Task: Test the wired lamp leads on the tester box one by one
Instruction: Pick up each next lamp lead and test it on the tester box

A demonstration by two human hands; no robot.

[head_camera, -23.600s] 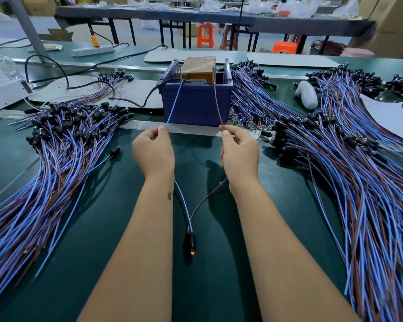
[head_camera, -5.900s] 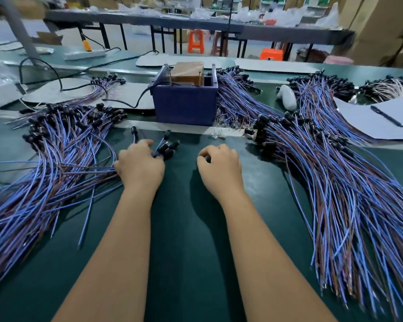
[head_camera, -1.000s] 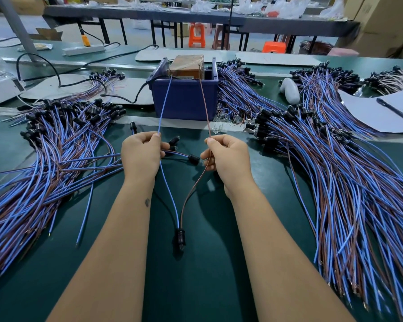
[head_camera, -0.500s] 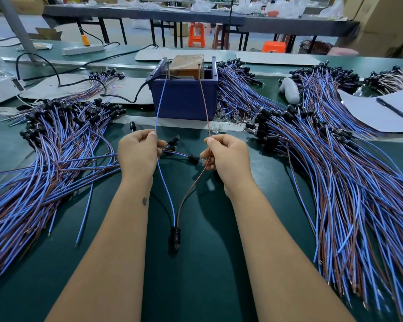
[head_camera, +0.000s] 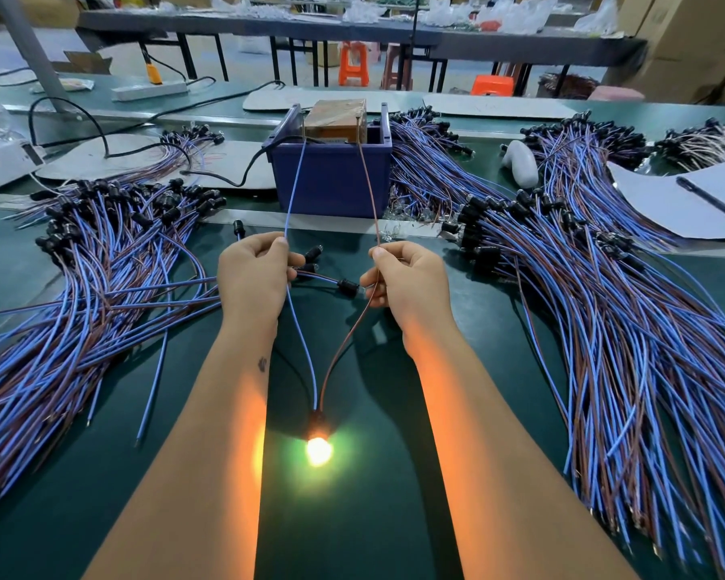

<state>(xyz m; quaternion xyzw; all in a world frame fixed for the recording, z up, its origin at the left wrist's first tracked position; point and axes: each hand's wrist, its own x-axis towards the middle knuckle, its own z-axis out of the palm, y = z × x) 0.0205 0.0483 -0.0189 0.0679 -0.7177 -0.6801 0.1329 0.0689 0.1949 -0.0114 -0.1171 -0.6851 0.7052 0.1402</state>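
A blue bin (head_camera: 331, 177) with a brown tester box (head_camera: 338, 119) inside stands at the middle back of the green table. My left hand (head_camera: 254, 274) pinches the blue lead (head_camera: 294, 177), whose end reaches up to the tester. My right hand (head_camera: 407, 278) pinches the brown lead (head_camera: 367, 182), also running up to the tester. Both leads drop between my forearms to a black lamp holder (head_camera: 318, 424), where the lamp (head_camera: 319, 450) glows bright orange. A few more lamp leads (head_camera: 346, 285) stick out from under my left hand.
A large pile of blue and brown lamp leads (head_camera: 93, 286) lies on the left, a bigger pile (head_camera: 628, 320) on the right. Paper with a pen (head_camera: 706, 196) and a white object (head_camera: 520, 163) sit back right. A black cable (head_camera: 227, 177) runs to the bin.
The lamp between my forearms has lit up; half a second ago it was dark. Both hands stay where they were, holding the lead ends against the tester.
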